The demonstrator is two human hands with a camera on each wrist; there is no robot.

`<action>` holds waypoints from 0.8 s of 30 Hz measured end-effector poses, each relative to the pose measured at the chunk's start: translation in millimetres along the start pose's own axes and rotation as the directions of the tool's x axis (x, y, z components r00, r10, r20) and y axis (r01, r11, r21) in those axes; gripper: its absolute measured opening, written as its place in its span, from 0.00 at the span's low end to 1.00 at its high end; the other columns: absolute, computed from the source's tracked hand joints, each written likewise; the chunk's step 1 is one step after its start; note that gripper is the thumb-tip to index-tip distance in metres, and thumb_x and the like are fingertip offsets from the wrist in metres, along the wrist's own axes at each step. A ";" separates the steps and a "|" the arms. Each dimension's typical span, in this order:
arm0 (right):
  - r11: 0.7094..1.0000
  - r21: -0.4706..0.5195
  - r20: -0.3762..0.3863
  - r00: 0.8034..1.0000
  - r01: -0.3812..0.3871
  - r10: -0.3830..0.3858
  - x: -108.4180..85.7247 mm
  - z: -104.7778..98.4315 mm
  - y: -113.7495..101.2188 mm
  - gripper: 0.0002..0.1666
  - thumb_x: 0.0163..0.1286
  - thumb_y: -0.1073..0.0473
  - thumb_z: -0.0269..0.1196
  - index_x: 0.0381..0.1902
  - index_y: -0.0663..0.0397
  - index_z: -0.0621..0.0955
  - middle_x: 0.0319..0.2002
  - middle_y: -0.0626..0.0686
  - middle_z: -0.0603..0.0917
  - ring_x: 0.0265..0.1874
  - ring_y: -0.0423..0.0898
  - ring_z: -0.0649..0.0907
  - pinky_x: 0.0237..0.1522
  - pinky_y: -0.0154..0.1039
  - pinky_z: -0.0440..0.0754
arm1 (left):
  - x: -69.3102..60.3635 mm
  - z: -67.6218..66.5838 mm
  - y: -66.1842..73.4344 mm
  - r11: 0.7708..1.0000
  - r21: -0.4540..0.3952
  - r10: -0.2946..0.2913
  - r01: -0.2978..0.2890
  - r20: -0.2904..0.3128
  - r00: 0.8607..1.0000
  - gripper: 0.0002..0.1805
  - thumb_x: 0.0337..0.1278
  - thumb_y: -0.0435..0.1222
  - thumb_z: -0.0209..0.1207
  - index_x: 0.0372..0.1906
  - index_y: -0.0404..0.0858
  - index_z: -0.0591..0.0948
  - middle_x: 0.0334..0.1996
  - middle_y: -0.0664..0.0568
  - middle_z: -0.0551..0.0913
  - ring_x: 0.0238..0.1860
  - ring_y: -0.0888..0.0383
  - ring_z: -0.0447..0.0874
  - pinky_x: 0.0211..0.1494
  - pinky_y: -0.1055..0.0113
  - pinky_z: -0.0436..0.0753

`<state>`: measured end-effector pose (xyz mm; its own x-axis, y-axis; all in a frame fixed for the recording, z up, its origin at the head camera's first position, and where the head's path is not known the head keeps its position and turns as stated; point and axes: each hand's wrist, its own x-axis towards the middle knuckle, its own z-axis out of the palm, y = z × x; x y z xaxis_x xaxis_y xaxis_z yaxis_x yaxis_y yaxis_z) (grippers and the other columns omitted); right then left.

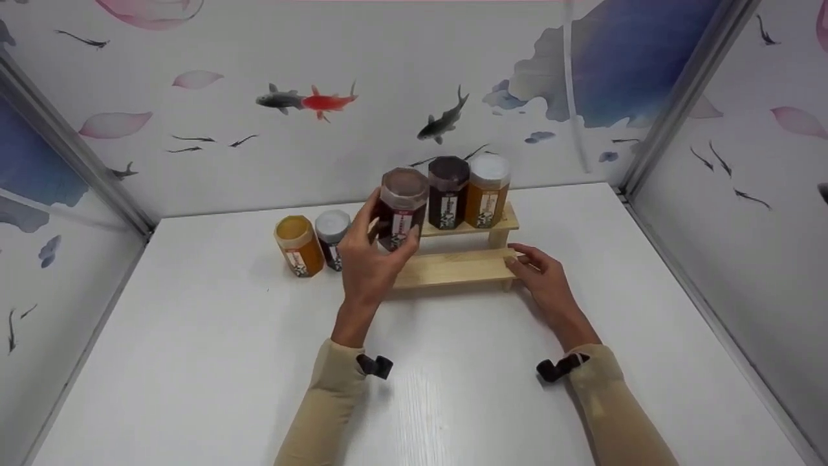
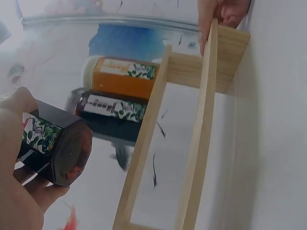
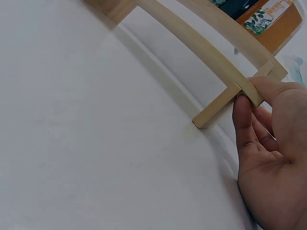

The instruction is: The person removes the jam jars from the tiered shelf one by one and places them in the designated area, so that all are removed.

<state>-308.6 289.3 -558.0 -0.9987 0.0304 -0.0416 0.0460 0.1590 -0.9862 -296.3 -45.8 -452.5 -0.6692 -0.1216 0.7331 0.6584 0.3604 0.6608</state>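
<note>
My left hand (image 1: pixel 372 259) grips a dark jar (image 1: pixel 402 210) with a translucent lid and a white label, holding it up in front of the left part of a two-step wooden rack (image 1: pixel 453 266). In the left wrist view the base of this dark jar (image 2: pixel 72 153) hangs apart from the rack's boards. At the right end of the lower step, my right hand (image 1: pixel 543 278) pinches the board between thumb and fingers, as the right wrist view also shows. A second dark jar (image 1: pixel 447 194) and an amber jar (image 1: pixel 488 193) with a white lid stand side by side on the upper step.
Left of the rack, an amber jar (image 1: pixel 299 247) and a dark jar with a white lid (image 1: pixel 333 226) stand on the white table (image 1: pixel 213 362). Behind the table rises a wall panel (image 1: pixel 220 162) printed with fish and petals.
</note>
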 end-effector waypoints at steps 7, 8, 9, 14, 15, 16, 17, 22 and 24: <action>1.000 0.020 -0.003 1.000 0.022 -0.022 1.0 2.0 0.8 0.35 0.76 0.41 0.71 0.74 0.48 0.79 0.54 0.54 0.82 0.50 0.40 0.85 0.51 0.27 0.86 | 1.3 -41.2 -28.0 0.999 0.049 -0.005 0.007 -0.033 0.999 0.43 0.58 0.42 0.78 0.78 0.40 0.75 0.65 0.45 0.86 0.63 0.54 0.87 0.59 0.54 0.92; 1.000 0.008 -0.005 1.000 0.018 -0.018 0.8 1.9 0.9 0.35 0.76 0.40 0.70 0.74 0.47 0.79 0.54 0.54 0.82 0.50 0.40 0.85 0.51 0.27 0.86 | 1.4 -47.4 -31.5 0.999 0.054 -0.005 0.007 -0.042 0.999 0.43 0.58 0.41 0.78 0.78 0.40 0.75 0.65 0.45 0.86 0.63 0.53 0.88 0.59 0.53 0.92; 1.000 0.003 -0.007 1.000 0.012 -0.012 0.6 2.2 0.8 0.35 0.76 0.39 0.70 0.74 0.46 0.79 0.55 0.54 0.82 0.50 0.40 0.85 0.51 0.27 0.86 | 1.5 -53.8 -35.0 0.998 0.063 -0.004 0.007 -0.050 0.999 0.43 0.58 0.41 0.79 0.78 0.40 0.75 0.66 0.45 0.86 0.63 0.53 0.87 0.59 0.53 0.92; 1.000 -0.025 -0.010 1.000 -0.017 0.016 -0.8 2.5 -0.5 0.37 0.74 0.35 0.70 0.75 0.43 0.79 0.57 0.54 0.81 0.53 0.42 0.84 0.54 0.27 0.85 | 2.1 -85.5 -48.1 0.995 0.086 -0.048 0.056 -0.100 0.994 0.44 0.57 0.37 0.79 0.78 0.39 0.75 0.69 0.44 0.84 0.66 0.50 0.87 0.63 0.50 0.90; 0.999 -0.028 -0.011 1.000 -0.018 0.018 -0.6 2.4 -0.6 0.37 0.74 0.34 0.70 0.74 0.42 0.79 0.57 0.54 0.81 0.53 0.43 0.84 0.54 0.27 0.85 | 3.0 -91.6 -50.3 0.994 0.087 -0.059 0.069 -0.113 0.992 0.43 0.57 0.36 0.79 0.78 0.39 0.75 0.69 0.44 0.84 0.67 0.50 0.86 0.64 0.50 0.89; 0.999 -0.033 -0.012 1.000 -0.019 0.018 -0.3 2.1 -0.5 0.38 0.74 0.34 0.70 0.74 0.42 0.79 0.58 0.54 0.81 0.53 0.43 0.83 0.54 0.27 0.85 | 4.1 -97.3 -51.7 0.993 0.084 -0.072 0.083 -0.129 0.989 0.43 0.56 0.35 0.80 0.77 0.38 0.75 0.69 0.44 0.83 0.67 0.50 0.86 0.65 0.49 0.89; 0.999 -0.036 -0.010 1.000 -0.019 0.018 -0.1 1.9 -0.5 0.38 0.74 0.34 0.70 0.75 0.42 0.79 0.58 0.54 0.81 0.53 0.43 0.83 0.54 0.27 0.85 | 5.5 -102.9 -52.8 0.992 0.086 -0.080 0.093 -0.145 0.986 0.43 0.56 0.33 0.80 0.77 0.37 0.75 0.69 0.43 0.83 0.67 0.50 0.86 0.65 0.49 0.89; 0.999 -0.039 -0.008 1.000 -0.015 0.015 0.5 1.1 -0.7 0.38 0.74 0.33 0.70 0.74 0.42 0.79 0.58 0.54 0.81 0.54 0.43 0.84 0.54 0.27 0.86 | 12.1 -126.2 -49.7 0.987 0.094 -0.104 0.128 -0.227 0.968 0.41 0.55 0.28 0.78 0.74 0.32 0.75 0.67 0.39 0.83 0.67 0.46 0.85 0.67 0.43 0.86; 0.999 -0.034 -0.008 1.000 -0.009 0.009 0.5 1.0 -1.2 0.38 0.74 0.34 0.70 0.74 0.43 0.79 0.58 0.54 0.82 0.54 0.43 0.85 0.54 0.28 0.86 | 13.9 -133.3 -46.3 0.985 0.095 -0.117 0.145 -0.254 0.960 0.40 0.56 0.28 0.77 0.74 0.31 0.75 0.68 0.38 0.83 0.68 0.45 0.85 0.69 0.42 0.85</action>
<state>-309.2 288.2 -557.0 -0.9980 0.0399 -0.0493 0.0560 0.1920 -0.9798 -290.1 -187.4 -451.4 -0.6321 -0.3934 0.6676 0.5186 0.4254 0.7417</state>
